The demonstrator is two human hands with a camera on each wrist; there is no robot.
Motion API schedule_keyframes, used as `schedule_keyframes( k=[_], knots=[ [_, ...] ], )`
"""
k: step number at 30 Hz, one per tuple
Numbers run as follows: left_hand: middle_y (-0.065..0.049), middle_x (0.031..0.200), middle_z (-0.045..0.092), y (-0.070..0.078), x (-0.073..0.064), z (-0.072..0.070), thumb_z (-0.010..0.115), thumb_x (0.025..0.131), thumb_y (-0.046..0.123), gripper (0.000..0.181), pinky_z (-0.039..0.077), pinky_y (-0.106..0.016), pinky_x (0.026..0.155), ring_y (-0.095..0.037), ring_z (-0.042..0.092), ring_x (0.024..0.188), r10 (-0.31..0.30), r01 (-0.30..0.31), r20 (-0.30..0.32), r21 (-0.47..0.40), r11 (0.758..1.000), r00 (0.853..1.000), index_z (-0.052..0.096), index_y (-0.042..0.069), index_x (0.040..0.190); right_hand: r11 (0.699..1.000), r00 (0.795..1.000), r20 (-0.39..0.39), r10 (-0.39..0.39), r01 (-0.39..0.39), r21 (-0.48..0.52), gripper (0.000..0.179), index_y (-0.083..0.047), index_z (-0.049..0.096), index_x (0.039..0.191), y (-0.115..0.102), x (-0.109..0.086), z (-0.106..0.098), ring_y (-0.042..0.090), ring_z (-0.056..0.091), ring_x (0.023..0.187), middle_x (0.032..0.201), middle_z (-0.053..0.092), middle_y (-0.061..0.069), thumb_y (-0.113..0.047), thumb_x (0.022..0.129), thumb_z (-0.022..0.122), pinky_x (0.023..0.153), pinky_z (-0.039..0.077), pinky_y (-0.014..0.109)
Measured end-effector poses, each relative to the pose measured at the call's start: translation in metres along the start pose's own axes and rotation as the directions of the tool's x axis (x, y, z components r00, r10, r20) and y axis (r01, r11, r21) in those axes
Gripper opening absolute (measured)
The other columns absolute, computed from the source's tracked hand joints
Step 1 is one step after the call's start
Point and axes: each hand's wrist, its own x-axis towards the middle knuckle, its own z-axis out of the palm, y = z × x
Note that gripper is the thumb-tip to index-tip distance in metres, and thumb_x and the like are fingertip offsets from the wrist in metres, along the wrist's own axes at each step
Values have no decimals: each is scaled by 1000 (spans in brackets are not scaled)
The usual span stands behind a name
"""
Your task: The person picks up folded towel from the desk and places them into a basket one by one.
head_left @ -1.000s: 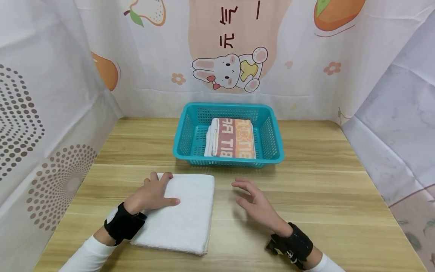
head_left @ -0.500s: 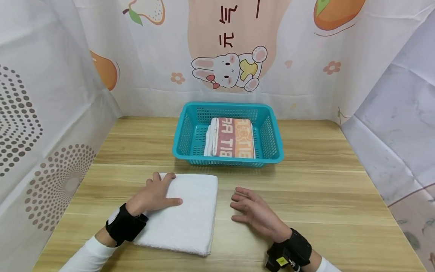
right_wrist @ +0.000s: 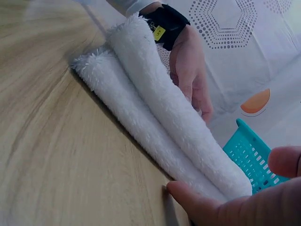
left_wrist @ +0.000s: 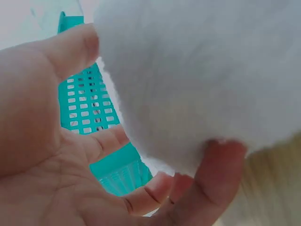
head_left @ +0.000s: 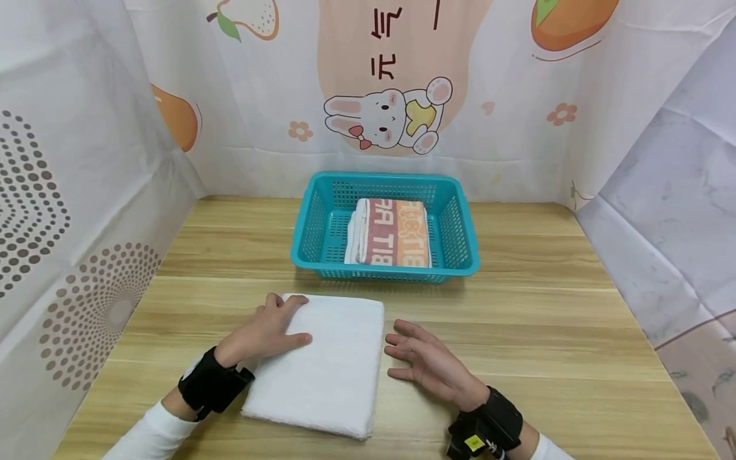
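A folded white fluffy towel (head_left: 328, 370) lies on the table in front of the person. My left hand (head_left: 261, 335) holds its left side, thumb over the top face and fingers bent at the far left corner. In the left wrist view, fingertips (left_wrist: 223, 153) press into the white pile. Just off the towel's right edge is my right hand (head_left: 434, 367), palm turned inward, fingers spread and loosely bent, holding nothing. The right wrist view shows the towel's thick folded edge (right_wrist: 160, 108), with one fingertip low beside it.
Behind the towel stands a teal plastic basket (head_left: 385, 271) with perforated walls. Inside it sits a folded towel (head_left: 391, 233) with pink and orange lettered bands. Printed white curtains (head_left: 253, 115) enclose the wooden table (head_left: 546, 306) at the back and sides.
The white towel has slid right and turned slightly, the left hand moving along with it. The right hand has dropped a little toward the person and turned its palm inward, fingers more spread.
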Motion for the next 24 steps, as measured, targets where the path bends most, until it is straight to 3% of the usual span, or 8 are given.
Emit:
schedule_keyframes(
  k=[6,11,18,24],
  knots=[
    [-27,123,38,0,-4,-2,69,94,27,63,43,-43,80,-35,41,109,80,-78,14,-77,994,997,40,9,146,1000,1000,6,-9,9,-15,67,0,3,157,1,1,1,32,37,135,158,13,31,-10,103,41,102,46,46],
    [-28,123,38,-4,-5,-4,63,94,10,56,42,-45,84,-35,41,109,101,-97,24,-133,986,995,40,8,145,1000,1000,2,-10,10,-19,65,0,3,157,1,2,3,31,37,134,158,12,31,-11,104,40,102,45,46],
    [-27,122,35,-8,-7,-1,70,92,13,58,45,-44,87,-35,45,108,16,-16,-3,-203,979,1000,39,4,140,1000,1000,-4,-10,10,-13,65,2,3,156,1,4,6,31,39,133,158,15,31,-12,105,40,103,45,47],
    [-30,120,41,-8,-10,2,72,93,23,68,47,-43,84,-32,50,99,-53,50,-16,-172,984,998,32,3,144,1000,1000,7,-23,23,-21,63,3,7,156,2,7,9,22,51,123,156,23,29,-13,106,42,99,46,42]
  ],
)
